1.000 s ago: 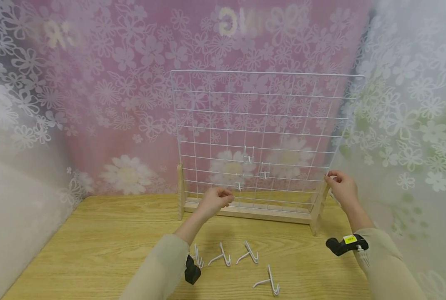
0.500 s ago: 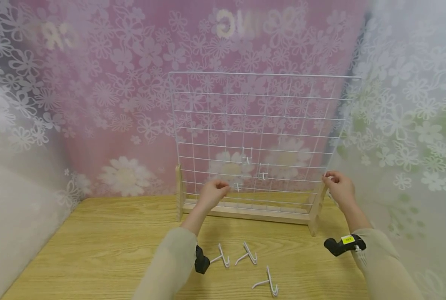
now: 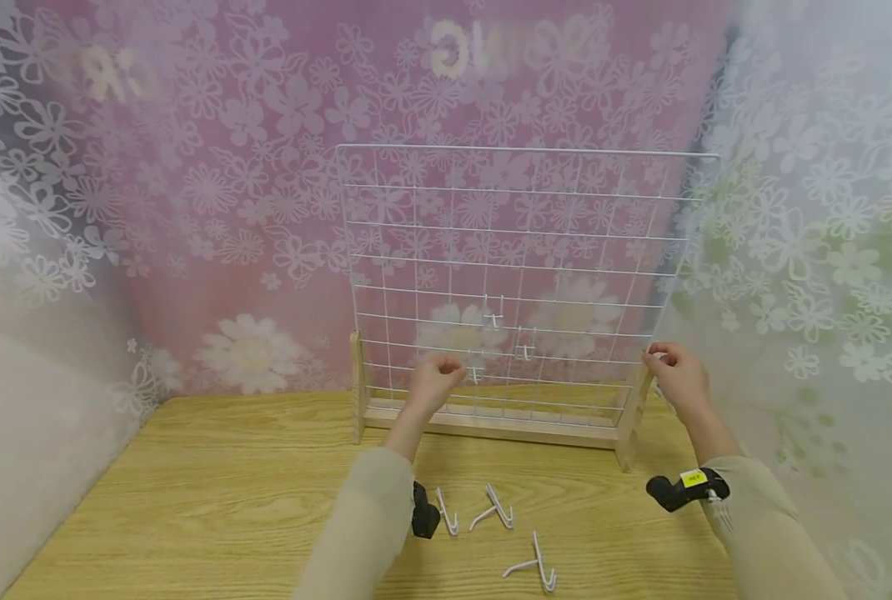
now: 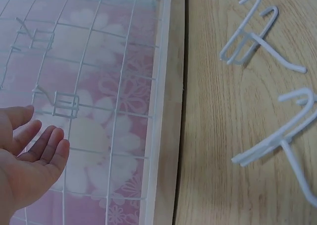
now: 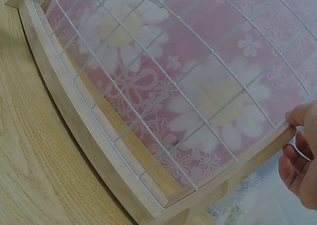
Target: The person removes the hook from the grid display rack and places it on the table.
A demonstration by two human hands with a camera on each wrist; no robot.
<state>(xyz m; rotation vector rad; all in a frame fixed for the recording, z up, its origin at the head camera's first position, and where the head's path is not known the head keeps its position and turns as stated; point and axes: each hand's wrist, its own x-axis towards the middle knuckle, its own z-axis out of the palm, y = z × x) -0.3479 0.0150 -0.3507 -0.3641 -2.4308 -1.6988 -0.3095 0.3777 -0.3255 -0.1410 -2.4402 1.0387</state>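
Note:
A white wire grid panel (image 3: pixel 528 150) stands upright in a wooden stand (image 3: pixel 491 427). Several white hooks are in view, with three hung on the panel: an upper one (image 3: pixel 494 319), a middle one (image 3: pixel 525 352) and a lowest one (image 3: pixel 474 375). My left hand (image 3: pixel 433 385) is in front of the panel beside the lowest hook, fingers loosely bent and holding nothing in the left wrist view. My right hand (image 3: pixel 682 382) pinches the top of the stand's right post (image 3: pixel 636 404) between thumb and fingers, plainly seen in the right wrist view.
On the wooden table (image 3: pixel 228 500) lie three loose white hooks: one (image 3: pixel 448 512) by the left wrist camera, another (image 3: pixel 497 507) beside it, and a third (image 3: pixel 539 567) nearer the front. A flowered pink curtain (image 3: pixel 251 208) hangs behind, with a pale flowered one (image 3: pixel 829 250) at right.
My left hand has shifted slightly relative to the panel, closer to the lowest hook, and my left forearm has swung right. The right hand keeps its hold on the post. The view has shifted slightly.

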